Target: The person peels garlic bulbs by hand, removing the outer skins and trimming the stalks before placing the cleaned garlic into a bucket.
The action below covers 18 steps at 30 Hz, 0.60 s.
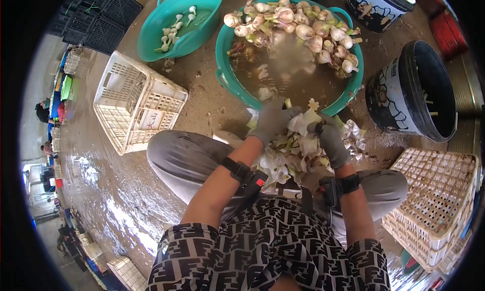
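Both my hands wear grey gloves and are close together at the near rim of a green tub point(222, 63) of muddy water. My left hand point(273, 120) has its fingers curled at a pale bulb or stalk, partly hidden and blurred. My right hand point(331, 139) is closed around something dark and small, which I cannot make out. Garlic bulbs point(304, 32) are heaped along the tub's far side. Below and between my hands lies a pile of peeled garlic skins point(275, 164), in front of my lap.
A smaller green basin point(151, 33) with several white bulbs stands at the upper left. White crates point(139, 109) sit at left and, stacked point(434, 190), at right. Black buckets point(404, 94) stand on the right. Distant people point(43, 111) are at the far left.
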Motion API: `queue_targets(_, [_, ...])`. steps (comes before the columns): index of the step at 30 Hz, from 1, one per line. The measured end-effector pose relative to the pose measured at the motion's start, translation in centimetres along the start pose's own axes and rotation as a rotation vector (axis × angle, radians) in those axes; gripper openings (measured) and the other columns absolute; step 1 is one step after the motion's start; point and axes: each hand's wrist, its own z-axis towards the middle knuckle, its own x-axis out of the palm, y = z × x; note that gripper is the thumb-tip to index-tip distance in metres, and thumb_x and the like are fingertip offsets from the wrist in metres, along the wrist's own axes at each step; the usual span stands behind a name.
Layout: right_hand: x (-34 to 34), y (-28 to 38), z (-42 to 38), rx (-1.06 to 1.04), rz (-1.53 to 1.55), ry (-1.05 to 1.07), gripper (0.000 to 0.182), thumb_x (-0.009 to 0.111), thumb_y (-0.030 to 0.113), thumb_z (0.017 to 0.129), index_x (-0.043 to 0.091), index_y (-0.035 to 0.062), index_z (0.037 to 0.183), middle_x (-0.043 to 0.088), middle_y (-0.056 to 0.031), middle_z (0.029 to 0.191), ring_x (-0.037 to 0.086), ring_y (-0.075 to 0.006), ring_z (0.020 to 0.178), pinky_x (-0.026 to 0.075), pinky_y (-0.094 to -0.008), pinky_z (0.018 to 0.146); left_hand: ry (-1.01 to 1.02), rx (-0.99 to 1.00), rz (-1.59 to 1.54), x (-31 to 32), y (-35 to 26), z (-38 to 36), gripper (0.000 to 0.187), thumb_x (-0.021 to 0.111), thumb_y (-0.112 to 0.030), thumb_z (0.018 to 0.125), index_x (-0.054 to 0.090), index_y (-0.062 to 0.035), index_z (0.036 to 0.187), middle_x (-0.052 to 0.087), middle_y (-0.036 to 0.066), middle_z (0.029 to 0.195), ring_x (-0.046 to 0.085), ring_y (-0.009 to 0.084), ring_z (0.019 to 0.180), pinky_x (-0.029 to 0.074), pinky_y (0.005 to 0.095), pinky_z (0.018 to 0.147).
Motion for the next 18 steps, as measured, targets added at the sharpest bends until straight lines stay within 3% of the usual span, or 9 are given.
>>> queue_targets(1, [0.2, 0.4, 0.4, 0.053, -0.007, -0.032, 0.014, 0.056, 0.007, 0.073, 0.061, -0.0017, 0.083, 0.060, -0.0056, 0.071, 0.056, -0.0142, 0.062, 0.044, -0.0272, 0.058, -0.008, -0.004, 0.031, 0.1, 0.0, 0.1, 0.041, 0.062, -0.042, 0.079, 0.061, -0.0014, 0.084, 0.062, 0.014, 0.076, 0.061, 0.0253, 0.073, 0.046, 0.0375, 0.065])
queue_targets(5, [-2.4, -0.5, 2.0, -0.123, -0.679, -0.236, 0.015, 0.057, 0.008, 0.068, 0.063, 0.0015, 0.080, 0.061, -0.0162, 0.072, 0.060, -0.0292, 0.066, 0.046, -0.0371, 0.060, -0.003, 0.160, -0.039, 0.0, -0.9, -1.1, 0.032, 0.069, -0.030, 0.074, 0.061, -0.0015, 0.085, 0.063, 0.016, 0.082, 0.061, 0.0264, 0.075, 0.046, 0.0360, 0.067])
queue_targets(8, [-4.7, -1.4, 2.8, -0.284, -0.915, -0.311, 0.014, 0.056, 0.011, 0.068, 0.061, 0.0020, 0.078, 0.060, -0.0211, 0.078, 0.057, -0.0386, 0.075, 0.046, -0.0438, 0.065, 0.069, 0.338, -0.063, 0.1, -0.7, -1.6, 0.021, 0.068, -0.018, 0.076, 0.061, -0.0004, 0.084, 0.062, 0.007, 0.078, 0.056, 0.0134, 0.068, 0.046, 0.0292, 0.062])
queue_targets(11, [-8.5, -3.6, 3.2, -0.225, -1.112, -0.298, 0.014, 0.055, 0.013, 0.069, 0.060, 0.0022, 0.076, 0.060, -0.0205, 0.077, 0.058, -0.0377, 0.076, 0.045, -0.0437, 0.066, 0.313, 0.292, -0.412, -1.4, -1.3, -2.7, 0.015, 0.067, -0.011, 0.078, 0.062, -0.0025, 0.089, 0.063, 0.005, 0.085, 0.058, 0.0111, 0.072, 0.048, 0.0257, 0.064])
queue_targets(12, [-9.1, -4.0, 3.1, -0.032, -1.079, -0.147, 0.018, 0.053, 0.015, 0.071, 0.063, 0.0036, 0.081, 0.062, -0.0193, 0.082, 0.059, -0.0354, 0.080, 0.047, -0.0431, 0.072, 0.292, 0.360, -0.496, -1.7, -1.5, -2.8, 0.014, 0.065, -0.010, 0.080, 0.062, -0.0030, 0.091, 0.063, 0.004, 0.087, 0.058, 0.0108, 0.073, 0.048, 0.0249, 0.064])
queue_targets(14, [-10.5, -6.6, 2.7, 0.129, -1.401, 0.081, 0.021, 0.054, 0.017, 0.073, 0.065, 0.0048, 0.086, 0.063, -0.0175, 0.086, 0.060, -0.0336, 0.083, 0.047, -0.0428, 0.076, 0.250, 0.495, -0.667, -2.2, -1.8, -2.8, 0.015, 0.063, -0.009, 0.082, 0.061, -0.0040, 0.096, 0.063, 0.003, 0.091, 0.060, 0.0103, 0.077, 0.050, 0.0234, 0.066])
queue_targets(15, [-11.2, -7.8, 2.8, 0.207, -1.560, 0.199, 0.022, 0.054, 0.018, 0.074, 0.065, 0.0054, 0.088, 0.063, -0.0166, 0.088, 0.061, -0.0326, 0.084, 0.047, -0.0427, 0.079, 0.237, 0.401, -0.784, -2.7, -2.0, -2.7, 0.016, 0.062, -0.010, 0.083, 0.060, -0.0037, 0.098, 0.062, 0.004, 0.092, 0.060, 0.0110, 0.078, 0.051, 0.0237, 0.067])
queue_targets(16, [-10.5, -6.1, 2.3, 0.305, -1.549, 0.298, 0.031, 0.058, 0.024, 0.074, 0.064, 0.0074, 0.100, 0.064, -0.0136, 0.092, 0.061, -0.0308, 0.089, 0.045, -0.0433, 0.083, 0.221, 0.300, -0.897, -3.4, -2.0, -2.7, 0.018, 0.061, -0.010, 0.084, 0.058, -0.0034, 0.101, 0.062, 0.005, 0.094, 0.061, 0.0117, 0.080, 0.052, 0.0240, 0.068])
queue_targets(18, [-8.1, -3.7, 1.3, -0.013, -1.656, 0.057, 0.039, 0.062, 0.028, 0.073, 0.060, 0.0085, 0.106, 0.063, -0.0125, 0.092, 0.060, -0.0317, 0.088, 0.046, -0.0439, 0.082, 0.236, 0.168, -1.027, -4.0, -0.5, -1.8, 0.020, 0.056, -0.010, 0.087, 0.055, -0.0019, 0.106, 0.061, 0.008, 0.097, 0.062, 0.0136, 0.082, 0.055, 0.0260, 0.070])
